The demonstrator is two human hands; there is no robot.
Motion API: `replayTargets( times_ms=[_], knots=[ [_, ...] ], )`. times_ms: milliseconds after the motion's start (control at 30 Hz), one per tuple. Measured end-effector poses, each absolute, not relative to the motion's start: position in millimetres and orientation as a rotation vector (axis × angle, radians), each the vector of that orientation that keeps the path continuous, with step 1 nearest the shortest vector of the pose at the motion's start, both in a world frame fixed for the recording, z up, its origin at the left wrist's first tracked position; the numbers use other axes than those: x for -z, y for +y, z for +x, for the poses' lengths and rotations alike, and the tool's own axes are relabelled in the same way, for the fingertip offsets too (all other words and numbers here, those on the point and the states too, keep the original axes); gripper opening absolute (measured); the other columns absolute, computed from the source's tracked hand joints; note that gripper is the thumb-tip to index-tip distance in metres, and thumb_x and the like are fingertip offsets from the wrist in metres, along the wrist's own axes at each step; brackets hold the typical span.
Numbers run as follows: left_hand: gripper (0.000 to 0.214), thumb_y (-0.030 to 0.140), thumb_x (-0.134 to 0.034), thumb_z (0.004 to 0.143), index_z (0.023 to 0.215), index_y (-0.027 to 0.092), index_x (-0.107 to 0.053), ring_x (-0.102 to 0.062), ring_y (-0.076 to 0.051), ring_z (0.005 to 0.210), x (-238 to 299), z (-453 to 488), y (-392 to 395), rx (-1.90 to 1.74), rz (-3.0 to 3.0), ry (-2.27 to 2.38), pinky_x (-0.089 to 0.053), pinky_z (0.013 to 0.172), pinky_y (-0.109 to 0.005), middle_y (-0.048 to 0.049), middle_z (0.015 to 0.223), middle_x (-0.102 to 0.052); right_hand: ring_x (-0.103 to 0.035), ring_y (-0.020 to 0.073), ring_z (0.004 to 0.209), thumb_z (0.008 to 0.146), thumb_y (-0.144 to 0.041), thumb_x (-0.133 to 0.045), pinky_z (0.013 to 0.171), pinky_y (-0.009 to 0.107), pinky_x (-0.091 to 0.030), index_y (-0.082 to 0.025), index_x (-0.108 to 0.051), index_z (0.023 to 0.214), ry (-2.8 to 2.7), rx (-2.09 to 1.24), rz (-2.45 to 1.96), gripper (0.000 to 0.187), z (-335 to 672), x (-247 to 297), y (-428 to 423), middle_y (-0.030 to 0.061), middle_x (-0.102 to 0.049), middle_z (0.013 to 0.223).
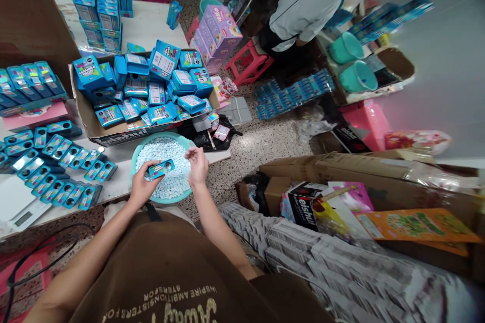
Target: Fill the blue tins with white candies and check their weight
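Observation:
My left hand (142, 181) is closed on a small blue candy case (161, 168) and holds it over a teal bowl (159, 198) full of small white tablets (166, 161). My right hand (197, 164) hovers just right of the case above the bowl, fingers curled together in a pinch; what they hold, if anything, is too small to make out. Several more blue cases (56, 166) lie in rows on the white table (113, 189) to the left of the bowl.
A cardboard box (125, 133) heaped with blue cartons stands behind the bowl. A scale (20, 209) sits at the left edge. A seated person (303, 7) works at the back by a red stool (250, 63). Cartons (341, 171) and grey stacked packs (322, 257) fill the floor to the right.

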State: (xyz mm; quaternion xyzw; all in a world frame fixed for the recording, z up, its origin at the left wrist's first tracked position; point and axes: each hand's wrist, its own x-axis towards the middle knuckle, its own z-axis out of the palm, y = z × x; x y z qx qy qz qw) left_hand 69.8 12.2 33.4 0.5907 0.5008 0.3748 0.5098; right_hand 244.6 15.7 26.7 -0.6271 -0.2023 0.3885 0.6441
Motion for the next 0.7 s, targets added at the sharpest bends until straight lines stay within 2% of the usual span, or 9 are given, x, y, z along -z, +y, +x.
replayTargets(
  times_ms=[100, 167, 267, 333, 467, 567, 633, 700],
  knots=[
    [0.039, 0.031, -0.071, 0.070, 0.102, 0.020, -0.053, -0.058, -0.022, 0.110, -27.7, 59.8, 9.8, -0.972, 1.293, 1.047, -0.046, 0.096, -0.040, -0.0087, 0.112, -0.063, -0.056, 0.0148, 0.078, 0.081, -0.049, -0.045, 0.079, 0.029, -0.044, -0.019, -0.062, 0.080, -0.743, -0.934, -1.763, 0.034, 258.0, 19.1, 6.6, 0.0019, -0.062, 0.079],
    [0.042, 0.031, -0.073, 0.068, 0.101, 0.020, -0.050, -0.058, -0.022, 0.110, -24.7, 54.9, 7.1, -0.965, 1.216, 1.000, -0.047, 0.095, -0.040, -0.0098, 0.113, -0.063, -0.056, 0.0191, 0.093, 0.080, -0.046, -0.049, 0.089, 0.033, -0.040, -0.017, -0.063, 0.090, -1.002, -0.973, -1.957, 0.033, 260.5, 47.4, 3.3, 0.0069, -0.064, 0.095],
    [0.045, 0.034, -0.075, 0.065, 0.099, 0.020, -0.049, -0.060, -0.022, 0.107, -23.7, 50.3, 1.1, -0.937, 1.138, 1.057, -0.049, 0.092, -0.041, -0.0100, 0.113, -0.062, -0.048, 0.0267, 0.114, 0.080, -0.044, -0.054, 0.100, 0.040, -0.032, -0.013, -0.058, 0.110, -1.292, -0.905, -2.156, 0.044, 249.7, 76.6, 1.2, 0.0163, -0.057, 0.117],
    [0.045, 0.034, -0.076, 0.064, 0.097, 0.020, -0.049, -0.060, -0.022, 0.107, -25.7, 47.7, -3.7, -0.941, 1.116, 1.094, -0.049, 0.092, -0.041, -0.0093, 0.112, -0.063, -0.044, 0.0294, 0.119, 0.080, -0.046, -0.055, 0.102, 0.042, -0.029, -0.010, -0.054, 0.117, -1.441, -0.827, -2.187, 0.051, 235.5, 86.3, -0.4, 0.0196, -0.054, 0.122],
    [0.043, 0.032, -0.075, 0.066, 0.097, 0.021, -0.048, -0.059, -0.022, 0.110, -33.0, 41.1, -11.0, -0.966, 1.150, 1.151, -0.048, 0.095, -0.041, -0.0085, 0.111, -0.063, -0.049, 0.0274, 0.110, 0.084, -0.048, -0.050, 0.097, 0.038, -0.034, -0.013, -0.056, 0.113, -1.526, -0.843, -2.123, 0.046, 212.5, 90.2, -4.1, 0.0170, -0.058, 0.114],
    [0.040, 0.032, -0.074, 0.067, 0.096, 0.020, -0.049, -0.057, -0.022, 0.112, -37.6, 36.5, -11.9, -0.954, 1.224, 1.153, -0.048, 0.095, -0.042, -0.0088, 0.110, -0.063, -0.056, 0.0235, 0.094, 0.083, -0.049, -0.050, 0.087, 0.035, -0.040, -0.020, -0.063, 0.088, -1.387, -1.020, -2.069, 0.032, 209.5, 87.7, -2.8, 0.0094, -0.065, 0.095],
    [0.039, 0.032, -0.074, 0.068, 0.096, 0.020, -0.050, -0.058, -0.022, 0.111, -39.2, 35.2, -10.6, -0.955, 1.255, 1.157, -0.048, 0.095, -0.042, -0.0089, 0.110, -0.063, -0.058, 0.0203, 0.079, 0.077, -0.051, -0.056, 0.077, 0.032, -0.043, -0.022, -0.060, 0.068, -1.174, -1.146, -2.018, 0.031, 211.6, 84.2, 0.6, 0.0042, -0.064, 0.075],
    [0.039, 0.031, -0.073, 0.068, 0.097, 0.020, -0.050, -0.058, -0.021, 0.110, -39.3, 35.3, -8.5, -0.970, 1.272, 1.181, -0.048, 0.095, -0.041, -0.0087, 0.111, -0.062, -0.054, 0.0158, 0.064, 0.071, -0.052, -0.060, 0.064, 0.027, -0.043, -0.021, -0.055, 0.060, -0.845, -1.290, -1.905, 0.033, 214.4, 77.7, 5.2, -0.0006, -0.059, 0.061]
  ],
)
